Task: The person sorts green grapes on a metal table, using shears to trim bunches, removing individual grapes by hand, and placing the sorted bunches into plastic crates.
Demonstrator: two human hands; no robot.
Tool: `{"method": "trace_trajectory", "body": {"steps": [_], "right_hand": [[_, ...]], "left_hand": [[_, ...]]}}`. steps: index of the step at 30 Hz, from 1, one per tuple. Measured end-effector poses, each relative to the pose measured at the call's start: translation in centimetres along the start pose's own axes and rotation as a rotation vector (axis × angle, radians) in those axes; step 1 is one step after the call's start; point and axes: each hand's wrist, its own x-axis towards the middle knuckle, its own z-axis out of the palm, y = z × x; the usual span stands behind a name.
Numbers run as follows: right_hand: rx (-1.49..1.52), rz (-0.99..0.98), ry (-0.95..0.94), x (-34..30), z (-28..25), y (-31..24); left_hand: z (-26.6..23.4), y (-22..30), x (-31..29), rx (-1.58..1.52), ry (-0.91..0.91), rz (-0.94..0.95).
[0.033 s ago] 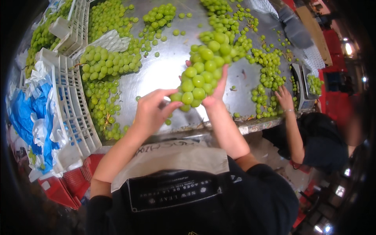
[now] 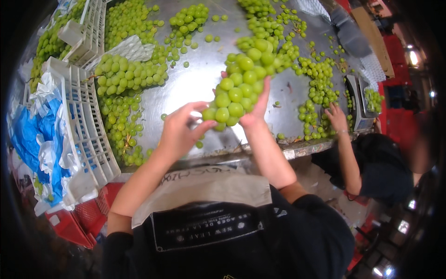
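Above the metal table, a large bunch of green grapes [image 2: 236, 95] lies tilted across my right hand [image 2: 258, 111]. That hand cradles it from beneath and from the right side, with the thumb up along the grapes and the other fingers mostly hidden behind. At the bunch's lower left end is my left hand [image 2: 180, 128], its thumb and curled forefinger against the end grapes. Another bunch of green grapes [image 2: 123, 74] rests at the left of the table, next to white foam netting [image 2: 127, 50].
White plastic crates [image 2: 86, 121] line the left, one with blue and white wrapping [image 2: 39, 135]. Loose grapes and bunches [image 2: 320, 74] cover much of the steel table [image 2: 153, 104]. At right, a co-worker's hand [image 2: 337, 116] touches grapes beside a scale [image 2: 360, 104].
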Motion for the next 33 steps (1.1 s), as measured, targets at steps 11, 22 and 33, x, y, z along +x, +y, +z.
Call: {"method": "trace_trajectory", "body": {"steps": [11, 22, 33], "right_hand": [[-0.013, -0.039, 0.282, -0.7, -0.1, 0.2], [-0.514, -0.427, 0.338, 2.8, -4.7, -16.4], [-0.98, -0.118, 0.743, 11.2, -5.1, -34.2]], "left_hand": [[2.0, -3.4, 0.7, -0.604, -0.073, -0.396], [-1.9, -6.3, 1.2, -0.41, -0.037, -0.451], [-4.0, -10.4, 1.2, -0.369, 0.028, -0.518]]}}
